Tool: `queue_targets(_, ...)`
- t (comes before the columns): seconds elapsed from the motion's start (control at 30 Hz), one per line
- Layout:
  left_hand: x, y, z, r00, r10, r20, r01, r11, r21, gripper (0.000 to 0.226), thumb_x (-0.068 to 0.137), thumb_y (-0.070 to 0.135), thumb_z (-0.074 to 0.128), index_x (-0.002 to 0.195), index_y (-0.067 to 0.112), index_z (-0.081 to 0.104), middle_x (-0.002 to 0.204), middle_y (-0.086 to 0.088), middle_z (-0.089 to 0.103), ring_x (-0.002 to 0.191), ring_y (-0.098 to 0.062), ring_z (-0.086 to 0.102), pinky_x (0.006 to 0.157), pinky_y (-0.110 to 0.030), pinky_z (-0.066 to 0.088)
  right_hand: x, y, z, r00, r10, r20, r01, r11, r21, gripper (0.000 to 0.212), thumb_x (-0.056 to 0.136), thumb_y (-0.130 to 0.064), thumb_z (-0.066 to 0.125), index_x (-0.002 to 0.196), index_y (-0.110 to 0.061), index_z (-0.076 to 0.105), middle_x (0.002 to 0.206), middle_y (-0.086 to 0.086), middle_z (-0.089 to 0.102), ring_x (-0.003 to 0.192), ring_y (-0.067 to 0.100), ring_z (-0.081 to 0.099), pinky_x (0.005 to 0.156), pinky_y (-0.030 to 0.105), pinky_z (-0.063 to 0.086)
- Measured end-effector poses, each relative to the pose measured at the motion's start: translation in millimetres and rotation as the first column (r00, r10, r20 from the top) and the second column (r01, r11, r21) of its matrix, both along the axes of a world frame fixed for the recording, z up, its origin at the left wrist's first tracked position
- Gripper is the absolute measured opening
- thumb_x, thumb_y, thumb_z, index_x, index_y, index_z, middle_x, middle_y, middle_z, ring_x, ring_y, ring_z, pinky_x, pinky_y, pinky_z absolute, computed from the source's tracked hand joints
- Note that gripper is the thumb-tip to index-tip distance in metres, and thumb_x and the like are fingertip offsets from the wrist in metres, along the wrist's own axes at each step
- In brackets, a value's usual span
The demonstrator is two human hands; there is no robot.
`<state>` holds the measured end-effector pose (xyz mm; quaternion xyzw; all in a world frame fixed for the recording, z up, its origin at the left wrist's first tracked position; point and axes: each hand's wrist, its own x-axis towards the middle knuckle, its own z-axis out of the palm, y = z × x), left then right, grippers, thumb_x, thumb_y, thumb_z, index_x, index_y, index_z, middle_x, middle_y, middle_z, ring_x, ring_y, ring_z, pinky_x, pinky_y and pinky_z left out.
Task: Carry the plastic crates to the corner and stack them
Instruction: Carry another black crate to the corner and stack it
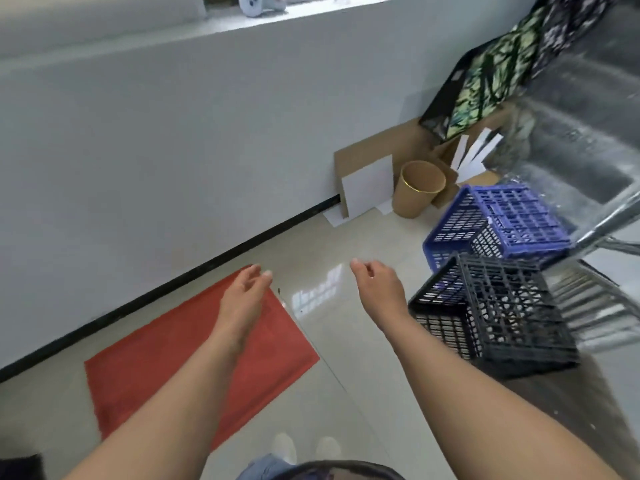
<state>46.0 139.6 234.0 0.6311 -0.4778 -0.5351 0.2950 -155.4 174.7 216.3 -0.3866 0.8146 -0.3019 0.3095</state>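
A black plastic crate point(502, 317) stands on the tiled floor at the right, and a blue plastic crate point(498, 223) stands just behind it, partly under a metal table. Both crates have lattice walls and look tilted in this wide view. My right hand point(377, 289) hovers just left of the black crate, fingers loosely apart, holding nothing. My left hand point(244, 296) is stretched out over a red mat, also with nothing in it.
A red mat point(156, 372) lies on the floor by the white wall point(173, 150). Cardboard sheets point(367, 188), a brown paper bin point(417, 188) and a patterned bag point(491, 81) fill the corner. A metal table point(588, 150) overhangs the crates at right.
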Motion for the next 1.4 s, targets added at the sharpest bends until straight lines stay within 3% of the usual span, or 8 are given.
queue_targets(0.23, -49.9, -17.6, -11.5, 0.982, -0.175, -0.073, 0.181, 0.98, 0.079, 0.048, 0.092, 0.039, 0.054, 0.138, 0.027, 0.047, 0.137, -0.002, 0.053, 0.122, -0.021, 0.052, 0.105, -0.044, 0.041, -48.2, 23.8, 3.4, 0.975, -0.208, -0.073, 0.21, 0.978, 0.018, 0.043, 0.096, -0.043, 0.038, 0.108, -0.009, 0.062, 0.111, 0.01, 0.058, 0.088, 0.02, 0.047, 0.066, 0.03, 0.031)
queue_targets(0.43, -84.8, -32.2, -29.5, 0.953, -0.298, -0.062, 0.303, 0.947, 0.11, 0.056, 0.094, 0.041, 0.048, 0.146, 0.03, 0.033, 0.136, -0.005, 0.054, 0.125, -0.023, 0.05, 0.108, -0.047, 0.037, -74.9, 31.7, -4.0, 0.933, -0.358, -0.034, 0.357, 0.933, -0.035, 0.041, 0.097, -0.042, 0.038, 0.093, -0.008, 0.061, 0.094, 0.008, 0.063, 0.087, 0.025, 0.055, 0.07, 0.033, 0.036)
queue_targets(0.6, -132.9, -40.8, -40.8, 0.935, -0.354, -0.038, 0.355, 0.922, 0.156, 0.061, 0.096, 0.043, 0.042, 0.151, 0.026, 0.02, 0.11, 0.005, 0.062, 0.127, -0.024, 0.049, 0.109, -0.049, 0.034, -110.9, 40.8, -15.9, 0.897, -0.442, -0.018, 0.442, 0.897, -0.005, 0.038, 0.097, -0.042, 0.037, 0.087, -0.012, 0.057, 0.089, 0.005, 0.061, 0.085, 0.024, 0.054, 0.071, 0.034, 0.035)
queue_targets(0.7, -172.2, -47.8, -46.3, 0.931, -0.364, -0.04, 0.365, 0.915, 0.169, 0.062, 0.097, 0.044, 0.039, 0.152, 0.025, 0.016, 0.108, 0.003, 0.062, 0.127, -0.025, 0.048, 0.109, -0.049, 0.033, -148.9, 42.6, -22.6, 0.877, -0.481, -0.002, 0.48, 0.877, 0.03, 0.035, 0.096, -0.04, 0.038, 0.09, -0.013, 0.059, 0.088, 0.003, 0.06, 0.087, 0.024, 0.054, 0.071, 0.034, 0.035)
queue_targets(0.9, -238.3, -60.2, -73.4, 0.928, -0.372, -0.035, 0.371, 0.906, 0.204, 0.057, 0.098, 0.043, 0.039, 0.15, 0.028, 0.023, 0.129, -0.004, 0.054, 0.112, -0.022, 0.055, 0.098, -0.04, 0.044, -232.9, 39.4, -61.3, 0.836, -0.548, 0.013, 0.542, 0.83, 0.129, 0.039, 0.097, -0.039, 0.038, 0.118, -0.014, 0.058, 0.102, 0.002, 0.06, 0.098, 0.023, 0.056, 0.078, 0.035, 0.04)
queue_targets(1.03, -262.1, -68.6, -114.6, 0.934, -0.358, 0.005, 0.345, 0.905, 0.247, 0.054, 0.098, 0.041, 0.038, 0.149, 0.025, 0.027, 0.126, -0.002, 0.053, 0.108, -0.021, 0.056, 0.092, -0.038, 0.044, -275.0, 24.7, -105.0, 0.823, -0.567, 0.033, 0.54, 0.8, 0.26, 0.05, 0.097, -0.042, 0.038, 0.137, -0.015, 0.047, 0.136, 0.009, 0.055, 0.123, 0.03, 0.05, 0.096, 0.041, 0.039)
queue_targets(1.27, -273.9, -60.5, -206.8, 0.941, -0.326, 0.092, 0.262, 0.872, 0.413, 0.054, 0.098, 0.041, 0.04, 0.149, 0.025, 0.03, 0.129, -0.005, 0.054, 0.107, -0.022, 0.057, 0.097, -0.044, 0.045, -302.5, 14.4, -190.1, 0.827, -0.56, -0.04, 0.526, 0.748, 0.406, 0.056, 0.095, -0.043, 0.041, 0.144, -0.017, 0.036, 0.146, 0.014, 0.04, 0.125, 0.036, 0.047, 0.096, 0.044, 0.039)
queue_targets(1.4, -284.3, -59.3, -249.4, 0.939, -0.331, 0.097, 0.255, 0.855, 0.452, 0.053, 0.098, 0.041, 0.04, 0.147, 0.025, 0.032, 0.127, -0.003, 0.054, 0.104, -0.021, 0.058, 0.095, -0.041, 0.046, -323.8, 10.3, -222.6, 0.838, -0.526, -0.146, 0.531, 0.723, 0.443, 0.056, 0.095, -0.044, 0.04, 0.145, -0.019, 0.033, 0.143, 0.015, 0.039, 0.122, 0.036, 0.047, 0.091, 0.044, 0.04)
